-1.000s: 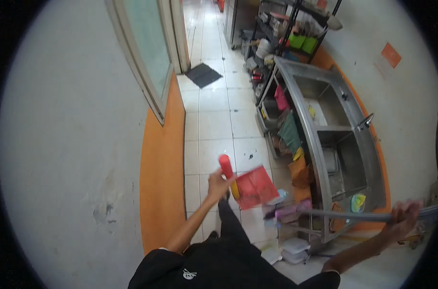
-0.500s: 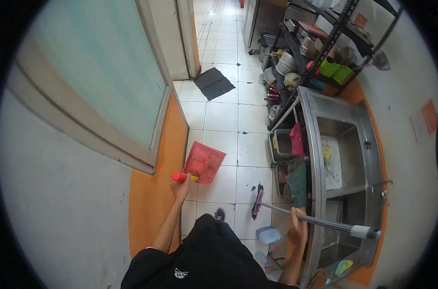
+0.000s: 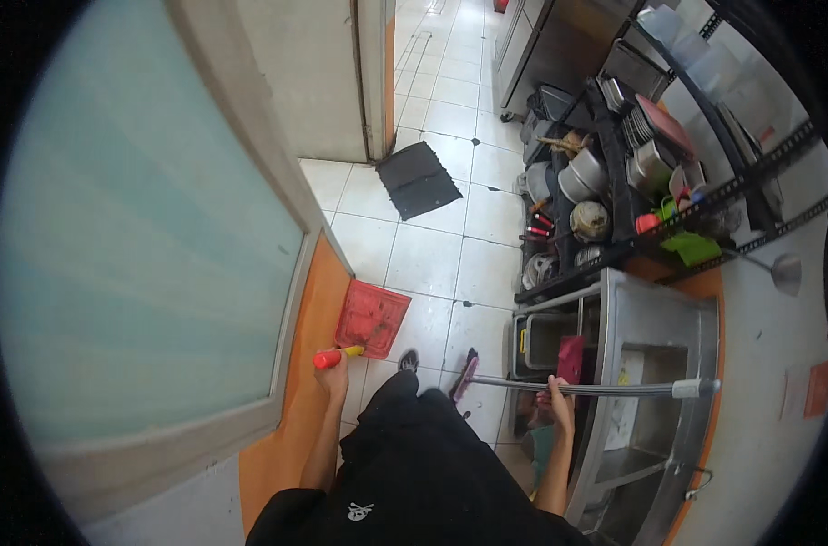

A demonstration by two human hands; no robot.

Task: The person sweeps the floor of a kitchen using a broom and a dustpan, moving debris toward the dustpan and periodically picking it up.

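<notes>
My left hand grips the orange-red and yellow handle of a red dustpan, which hangs flat just above the white floor tiles beside the orange wall base. My right hand is closed around the long metal handle of a broom. The broom's purple head rests on the floor near my black shoe. My dark clothing fills the lower middle of the view.
A steel sink counter stands on my right, with bins below it. Behind it a black rack holds pots, lids and containers. A dark mat lies on the tiles by a doorway. A frosted glass panel fills the left.
The view has swung forward along the corridor. The dustpan has come closer to the orange wall base, and the broom now lies level across my right side.
</notes>
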